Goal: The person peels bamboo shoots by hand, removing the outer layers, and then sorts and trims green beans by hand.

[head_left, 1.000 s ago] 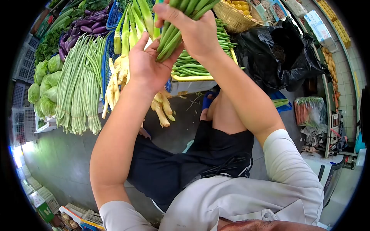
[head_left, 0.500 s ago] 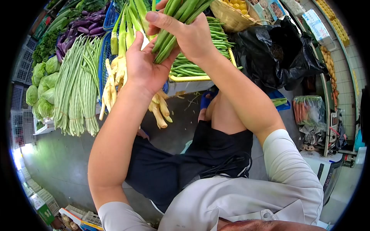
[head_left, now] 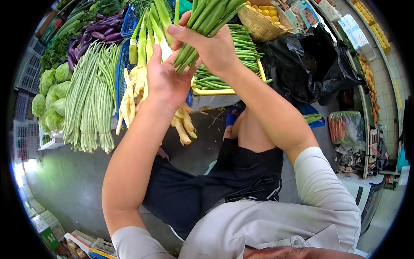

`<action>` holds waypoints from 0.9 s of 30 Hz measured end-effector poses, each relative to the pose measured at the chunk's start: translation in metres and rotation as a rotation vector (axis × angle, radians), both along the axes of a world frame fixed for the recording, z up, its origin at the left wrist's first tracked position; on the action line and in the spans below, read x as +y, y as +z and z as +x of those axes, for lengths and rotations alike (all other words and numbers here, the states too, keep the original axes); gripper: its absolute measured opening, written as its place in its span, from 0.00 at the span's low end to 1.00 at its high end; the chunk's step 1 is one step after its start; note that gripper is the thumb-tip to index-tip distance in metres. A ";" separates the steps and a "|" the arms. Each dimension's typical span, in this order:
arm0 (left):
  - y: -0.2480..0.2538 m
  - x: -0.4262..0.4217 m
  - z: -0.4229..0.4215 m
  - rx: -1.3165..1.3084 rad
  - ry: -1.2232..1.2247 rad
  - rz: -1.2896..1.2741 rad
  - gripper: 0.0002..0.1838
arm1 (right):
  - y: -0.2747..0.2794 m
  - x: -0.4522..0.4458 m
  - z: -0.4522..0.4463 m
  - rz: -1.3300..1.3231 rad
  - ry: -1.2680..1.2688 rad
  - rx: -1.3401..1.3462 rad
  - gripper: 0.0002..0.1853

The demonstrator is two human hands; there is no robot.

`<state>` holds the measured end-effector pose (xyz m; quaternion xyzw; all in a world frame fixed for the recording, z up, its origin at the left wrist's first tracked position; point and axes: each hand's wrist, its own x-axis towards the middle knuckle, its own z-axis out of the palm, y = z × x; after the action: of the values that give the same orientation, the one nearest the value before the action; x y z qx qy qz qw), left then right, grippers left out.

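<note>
My right hand (head_left: 217, 49) is wrapped round a bunch of green beans (head_left: 207, 21), its thumb across the front of the pods. The bunch tilts, its upper ends leaning right and running out of the top of the view. Just below, my left hand (head_left: 166, 82) is open and palm up at the bunch's lower ends, thumb apart; its other fingers are partly hidden behind the beans. Beneath my right wrist, more green beans (head_left: 246, 47) fill a yellow-rimmed crate (head_left: 217, 91). Pale-stemmed leafy stalks (head_left: 139, 80) lie behind my left hand.
Long beans (head_left: 88, 95), eggplants (head_left: 97, 32) and lettuces (head_left: 56, 93) are piled on the left. A wicker basket (head_left: 261, 21) with yellow items stands at the back. On the right are a black plastic bag (head_left: 284, 60) and bagged carrots (head_left: 345, 127).
The stall and its vegetables have shifted slightly right and down in the view. Both hands have moved a little the same way, and the bunch stays in my right hand.
</note>
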<state>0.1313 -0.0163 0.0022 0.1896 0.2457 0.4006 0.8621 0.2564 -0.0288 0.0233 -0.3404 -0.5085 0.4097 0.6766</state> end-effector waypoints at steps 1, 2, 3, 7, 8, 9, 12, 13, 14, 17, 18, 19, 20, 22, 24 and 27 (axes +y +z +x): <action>0.004 -0.002 0.000 0.011 0.001 -0.020 0.46 | -0.002 0.001 0.000 -0.001 0.016 -0.006 0.13; 0.005 -0.003 -0.001 0.022 0.000 -0.040 0.45 | -0.004 0.002 -0.002 -0.002 0.019 -0.004 0.13; 0.004 0.000 -0.004 -0.033 -0.028 -0.035 0.40 | -0.006 0.003 -0.005 -0.002 0.032 -0.041 0.13; -0.001 0.004 -0.006 -0.098 -0.017 0.089 0.39 | -0.004 0.000 -0.005 0.003 0.003 -0.077 0.11; -0.001 0.004 -0.008 -0.120 -0.055 0.061 0.35 | -0.003 -0.001 -0.005 0.006 -0.019 -0.073 0.11; 0.001 0.004 -0.009 -0.142 -0.094 0.033 0.32 | -0.005 0.000 -0.006 0.006 -0.017 -0.073 0.11; 0.006 -0.005 -0.008 -0.007 -0.005 0.156 0.27 | -0.009 0.001 -0.005 -0.020 0.007 -0.073 0.12; 0.006 -0.004 -0.008 -0.008 -0.005 0.154 0.27 | -0.009 0.000 -0.006 -0.020 0.003 -0.124 0.12; 0.005 -0.002 -0.008 -0.025 -0.022 0.131 0.26 | -0.008 -0.001 -0.007 -0.021 -0.002 -0.175 0.12; 0.014 -0.003 -0.007 -0.023 -0.041 0.060 0.29 | -0.003 -0.001 -0.008 0.035 -0.043 -0.199 0.11; 0.020 -0.005 -0.005 -0.003 -0.048 0.014 0.33 | -0.003 0.000 -0.005 0.032 -0.055 -0.200 0.11; 0.023 -0.008 -0.004 0.022 -0.044 0.061 0.38 | -0.002 0.003 -0.001 0.043 -0.078 -0.237 0.11; 0.016 -0.004 -0.004 0.022 -0.061 0.057 0.38 | -0.002 0.004 0.005 0.052 -0.101 -0.273 0.12; 0.000 0.006 -0.005 0.229 -0.090 0.203 0.46 | 0.010 -0.007 0.025 0.009 -0.172 -0.355 0.15; 0.000 0.006 -0.010 0.274 -0.020 0.288 0.50 | 0.018 -0.016 0.054 -0.133 -0.179 -0.632 0.17; 0.008 0.011 -0.028 0.378 0.005 0.436 0.45 | 0.006 -0.031 0.102 -0.033 -0.266 -0.915 0.18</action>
<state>0.1030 -0.0057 0.0097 0.4412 0.3106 0.4038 0.7388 0.3584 -0.0594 0.0294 -0.5588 -0.6995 0.1356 0.4243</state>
